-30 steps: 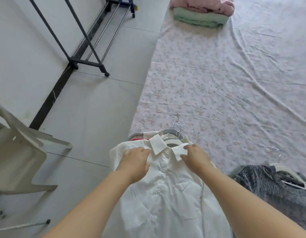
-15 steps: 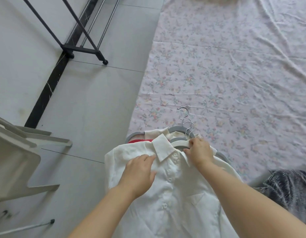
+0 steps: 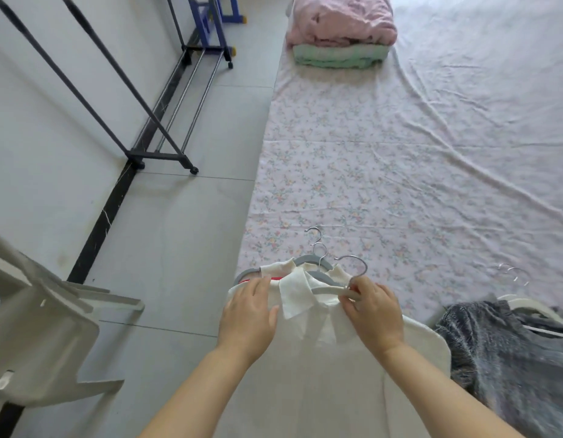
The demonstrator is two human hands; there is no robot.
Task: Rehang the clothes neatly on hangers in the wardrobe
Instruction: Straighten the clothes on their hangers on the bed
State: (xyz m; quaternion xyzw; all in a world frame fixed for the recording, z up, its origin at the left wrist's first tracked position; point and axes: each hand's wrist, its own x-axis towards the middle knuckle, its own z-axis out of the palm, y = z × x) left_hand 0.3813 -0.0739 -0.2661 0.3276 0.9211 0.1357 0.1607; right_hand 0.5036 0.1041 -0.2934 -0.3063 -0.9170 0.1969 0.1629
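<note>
A white collared shirt point(image 3: 308, 352) lies on top of a small pile of hung garments at the near edge of the floral bed sheet point(image 3: 384, 172). My right hand point(image 3: 370, 311) pinches the white hanger point(image 3: 329, 290) at its neck, just below the metal hook point(image 3: 356, 263). My left hand point(image 3: 247, 314) rests on the shirt's left shoulder, fingers spread. Grey hangers point(image 3: 300, 260) with cream and red garments show under the shirt. The dark clothes rack point(image 3: 153, 134) stands to the left by the wall.
A grey knit garment point(image 3: 508, 352) on a white hanger lies at the right. Folded pink and green blankets point(image 3: 340, 36) sit at the far end of the bed. A white plastic chair point(image 3: 36, 336) stands at the left on the tiled floor.
My right hand has shifted from the collar to the hanger's neck and lifted it, so the hook stands clear. My left hand slid out to the shoulder. The camera has tilted up.
</note>
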